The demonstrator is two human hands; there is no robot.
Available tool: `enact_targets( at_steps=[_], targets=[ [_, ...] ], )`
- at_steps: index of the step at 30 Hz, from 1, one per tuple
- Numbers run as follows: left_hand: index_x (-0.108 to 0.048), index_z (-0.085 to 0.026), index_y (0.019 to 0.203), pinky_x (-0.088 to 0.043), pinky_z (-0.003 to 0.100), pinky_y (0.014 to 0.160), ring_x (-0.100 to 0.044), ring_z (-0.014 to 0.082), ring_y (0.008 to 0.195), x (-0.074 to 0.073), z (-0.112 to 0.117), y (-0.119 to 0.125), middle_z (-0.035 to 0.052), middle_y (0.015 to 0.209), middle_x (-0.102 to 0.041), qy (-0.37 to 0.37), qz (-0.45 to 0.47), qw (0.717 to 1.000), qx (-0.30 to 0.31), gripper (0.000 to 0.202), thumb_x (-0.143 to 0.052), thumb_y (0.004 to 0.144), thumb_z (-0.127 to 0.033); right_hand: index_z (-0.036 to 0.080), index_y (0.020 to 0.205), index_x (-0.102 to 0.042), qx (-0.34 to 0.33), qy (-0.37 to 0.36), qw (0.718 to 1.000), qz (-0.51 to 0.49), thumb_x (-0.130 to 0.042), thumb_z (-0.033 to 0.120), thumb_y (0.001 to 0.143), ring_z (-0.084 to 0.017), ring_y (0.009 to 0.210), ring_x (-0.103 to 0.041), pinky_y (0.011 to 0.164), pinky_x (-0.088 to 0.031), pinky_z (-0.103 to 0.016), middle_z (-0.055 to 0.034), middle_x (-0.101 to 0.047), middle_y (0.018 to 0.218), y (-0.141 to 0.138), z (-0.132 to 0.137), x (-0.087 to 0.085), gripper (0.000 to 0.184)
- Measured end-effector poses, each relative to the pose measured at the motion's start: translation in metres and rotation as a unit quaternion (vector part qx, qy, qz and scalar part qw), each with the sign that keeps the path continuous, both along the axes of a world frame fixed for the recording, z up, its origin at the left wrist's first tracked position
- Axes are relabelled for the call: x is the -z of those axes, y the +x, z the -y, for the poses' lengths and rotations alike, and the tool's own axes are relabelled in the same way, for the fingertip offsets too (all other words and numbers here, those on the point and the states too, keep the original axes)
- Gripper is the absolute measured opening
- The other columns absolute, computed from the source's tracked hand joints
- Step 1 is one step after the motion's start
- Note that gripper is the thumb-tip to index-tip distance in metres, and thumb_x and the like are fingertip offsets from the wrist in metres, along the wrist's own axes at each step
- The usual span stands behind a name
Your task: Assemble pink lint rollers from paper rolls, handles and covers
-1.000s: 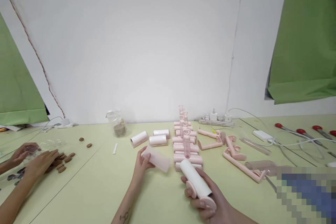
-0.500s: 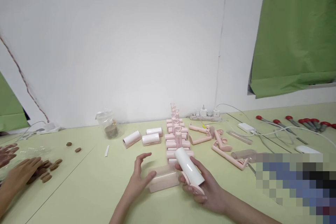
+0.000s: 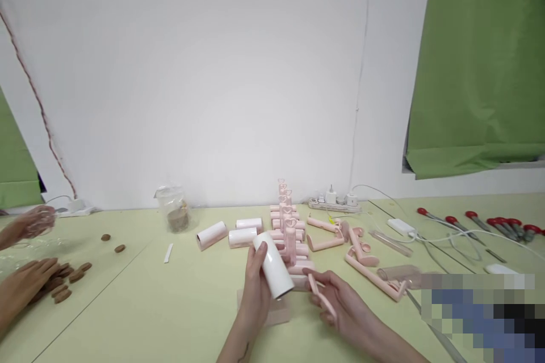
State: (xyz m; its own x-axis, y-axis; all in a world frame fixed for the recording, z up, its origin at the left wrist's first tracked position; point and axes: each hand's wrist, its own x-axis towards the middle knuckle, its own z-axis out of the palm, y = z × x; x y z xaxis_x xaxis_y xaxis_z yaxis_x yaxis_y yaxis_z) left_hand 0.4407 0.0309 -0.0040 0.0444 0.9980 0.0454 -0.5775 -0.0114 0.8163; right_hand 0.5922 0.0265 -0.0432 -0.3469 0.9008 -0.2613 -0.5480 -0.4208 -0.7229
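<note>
My left hand [image 3: 254, 286] is wrapped round a white lint roller refill [image 3: 275, 267], which tilts down to the right. My right hand [image 3: 347, 306] grips a pink lint roller handle [image 3: 322, 298], held apart from the refill. Beneath my left hand a clear plastic cover [image 3: 280, 313] lies on the table, partly hidden. Straight ahead, a row of pink lint rollers [image 3: 301, 249] with heart-shaped loops runs back toward the wall. Several white refills [image 3: 212, 235] lie to the left of that row, and loose pink handles [image 3: 368, 273] lie to its right.
At the far left a co-worker's hand [image 3: 32, 281] rests on brown oval pieces [image 3: 62, 295]; the other hand [image 3: 32, 224] holds clear plastic. A bag [image 3: 175, 212] and power strip [image 3: 334, 204] stand near the wall. Cables and red-tipped tools [image 3: 504, 228] lie at right.
The white refill has passed from my right hand to my left, which has closed round it. The pink handle stays in my right hand. A co-worker's second hand has appeared at the left.
</note>
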Motion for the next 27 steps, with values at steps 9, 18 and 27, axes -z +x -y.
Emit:
enact_targets(
  at_steps=[9,18,27],
  targets=[
    [-0.036,-0.020,0.102,-0.043,0.023,0.039,-0.055,0.0121,0.045,0.021,0.011,0.007,0.0063,0.084,-0.063,-0.058,-0.135,0.950,0.275,0.047,-0.058,0.067,-0.042,0.014,0.087,-0.062,0.166,0.205,0.930,0.257,-0.071,0.037,0.058,-0.001,0.028,-0.032,0.022,-0.019,-0.015,-0.0009,-0.062,0.065,0.010,-0.007,-0.014,0.037],
    [-0.039,-0.020,0.101,-0.043,0.021,0.038,-0.054,0.0106,0.046,0.026,0.007,0.008,0.0049,0.087,-0.061,-0.046,-0.143,0.961,0.230,0.045,-0.057,0.066,-0.042,0.016,0.102,-0.062,0.084,0.246,0.913,0.316,-0.055,0.047,0.073,-0.004,0.024,-0.028,0.024,-0.022,-0.016,0.0089,-0.034,0.035,0.005,0.000,-0.007,0.044],
    [-0.037,-0.024,0.099,-0.042,0.021,0.037,-0.054,0.0114,0.046,0.020,0.010,0.009,0.0015,0.083,-0.058,-0.019,-0.136,0.969,0.204,0.042,-0.056,0.067,-0.044,0.017,0.099,-0.061,0.102,0.251,0.918,0.290,-0.052,0.047,0.074,-0.005,0.027,-0.032,0.028,-0.025,-0.018,0.0062,-0.046,0.045,0.003,-0.001,-0.008,0.040]
  ],
)
